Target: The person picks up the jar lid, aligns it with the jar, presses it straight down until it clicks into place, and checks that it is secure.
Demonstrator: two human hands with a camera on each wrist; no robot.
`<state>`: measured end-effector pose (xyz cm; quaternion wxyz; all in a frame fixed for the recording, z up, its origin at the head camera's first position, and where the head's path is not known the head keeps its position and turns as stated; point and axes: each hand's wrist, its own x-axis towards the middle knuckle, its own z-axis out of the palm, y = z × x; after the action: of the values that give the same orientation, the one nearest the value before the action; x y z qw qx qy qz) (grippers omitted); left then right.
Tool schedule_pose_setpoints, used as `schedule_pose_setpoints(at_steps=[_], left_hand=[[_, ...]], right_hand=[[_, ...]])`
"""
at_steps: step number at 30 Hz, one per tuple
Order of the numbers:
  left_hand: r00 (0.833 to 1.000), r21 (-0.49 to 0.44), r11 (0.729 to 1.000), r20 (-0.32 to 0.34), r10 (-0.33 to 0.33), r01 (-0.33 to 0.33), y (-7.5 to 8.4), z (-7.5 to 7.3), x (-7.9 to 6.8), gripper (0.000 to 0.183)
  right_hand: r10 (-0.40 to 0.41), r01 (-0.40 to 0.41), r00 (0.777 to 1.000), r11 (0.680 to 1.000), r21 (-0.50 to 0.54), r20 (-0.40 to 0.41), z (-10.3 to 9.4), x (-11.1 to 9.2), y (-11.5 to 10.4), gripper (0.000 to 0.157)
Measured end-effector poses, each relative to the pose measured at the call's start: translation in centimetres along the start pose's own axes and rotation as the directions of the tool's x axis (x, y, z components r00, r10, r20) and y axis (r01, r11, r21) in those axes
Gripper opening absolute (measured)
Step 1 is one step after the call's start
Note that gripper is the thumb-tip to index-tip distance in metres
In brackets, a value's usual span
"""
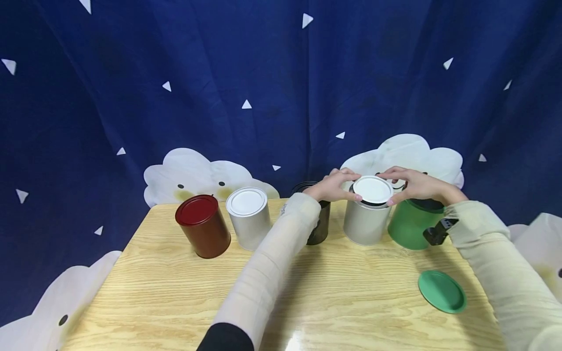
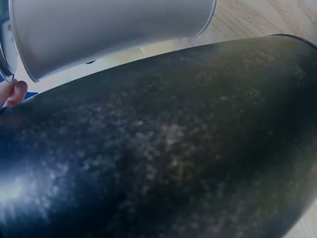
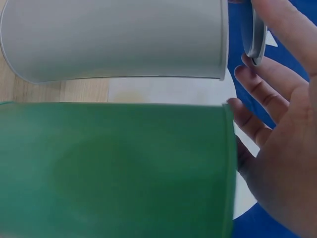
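A round white lid (image 1: 373, 189) is held level just above a white can (image 1: 365, 222), with a gap between lid and rim in the right wrist view. My left hand (image 1: 334, 185) grips the lid's left edge, thumb at the front. My right hand (image 1: 419, 186) holds the opposite edge between thumb and fingers. The left wrist view has only fingertips (image 2: 16, 93) at the lid's edge. Beneath my left wrist stands a black can (image 1: 324, 223), partly hidden by the sleeve. A green can (image 1: 408, 226) with a dark open top is under my right wrist.
A dark red can (image 1: 204, 229) and another white can (image 1: 250, 222), both lidded, stand at the left. A green lid (image 1: 442, 291) lies on the wooden table (image 1: 175, 302) at the front right. A blue curtain (image 1: 272, 58) hangs behind the table.
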<state>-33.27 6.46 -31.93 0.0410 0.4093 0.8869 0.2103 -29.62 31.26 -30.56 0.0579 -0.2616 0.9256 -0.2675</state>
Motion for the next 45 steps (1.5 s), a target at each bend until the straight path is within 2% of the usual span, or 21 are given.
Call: schedule_pose_setpoints(at_steps=[3, 9, 15, 19, 26, 35, 41, 45], left_hand=[[1.000, 0.006, 1.000, 0.018, -0.016, 0.016, -0.1, 0.1, 0.1, 0.064], [0.994, 0.023, 0.999, 0.105, -0.036, 0.034, -0.1, 0.7, 0.0, 0.064], [0.989, 0.059, 0.997, 0.138, -0.052, 0.045, 0.0, 0.8, 0.0, 0.063], [0.989, 0.071, 0.996, 0.131, -0.066, 0.058, 0.0, 0.7, 0.1, 0.064], [0.994, 0.086, 0.995, 0.095, -0.054, 0.046, -0.1, 0.7, 0.2, 0.063], [0.998, 0.125, 0.991, 0.027, -0.058, 0.054, 0.3, 0.8, 0.1, 0.059], [0.997, 0.135, 0.988, 0.015, -0.071, 0.068, 0.5, 1.2, 0.2, 0.058], [0.997, 0.132, 0.988, 0.014, -0.081, 0.078, 0.8, 1.0, 0.1, 0.056]], right_hand=[[0.002, -0.002, 1.000, 1.000, 0.025, 0.005, 0.1, 0.1, 0.0, 0.071], [0.034, -0.035, 0.998, 0.999, 0.025, 0.050, 0.7, -0.1, 0.2, 0.074], [0.049, -0.052, 0.995, 0.998, 0.024, 0.092, 0.7, -0.2, -0.1, 0.076], [0.073, -0.072, 0.993, 0.997, -0.013, 0.096, 0.5, -0.1, -0.5, 0.079], [0.073, -0.070, 0.993, 0.997, -0.035, 0.095, 0.4, -0.1, -0.7, 0.077], [0.032, -0.033, 0.999, 0.993, -0.109, -0.010, 0.4, -0.2, -0.4, 0.062], [0.012, -0.015, 1.000, 0.991, -0.136, -0.027, 0.9, -0.2, 0.0, 0.061], [0.027, -0.031, 0.999, 0.986, -0.162, -0.025, 0.8, 0.0, -0.1, 0.061]])
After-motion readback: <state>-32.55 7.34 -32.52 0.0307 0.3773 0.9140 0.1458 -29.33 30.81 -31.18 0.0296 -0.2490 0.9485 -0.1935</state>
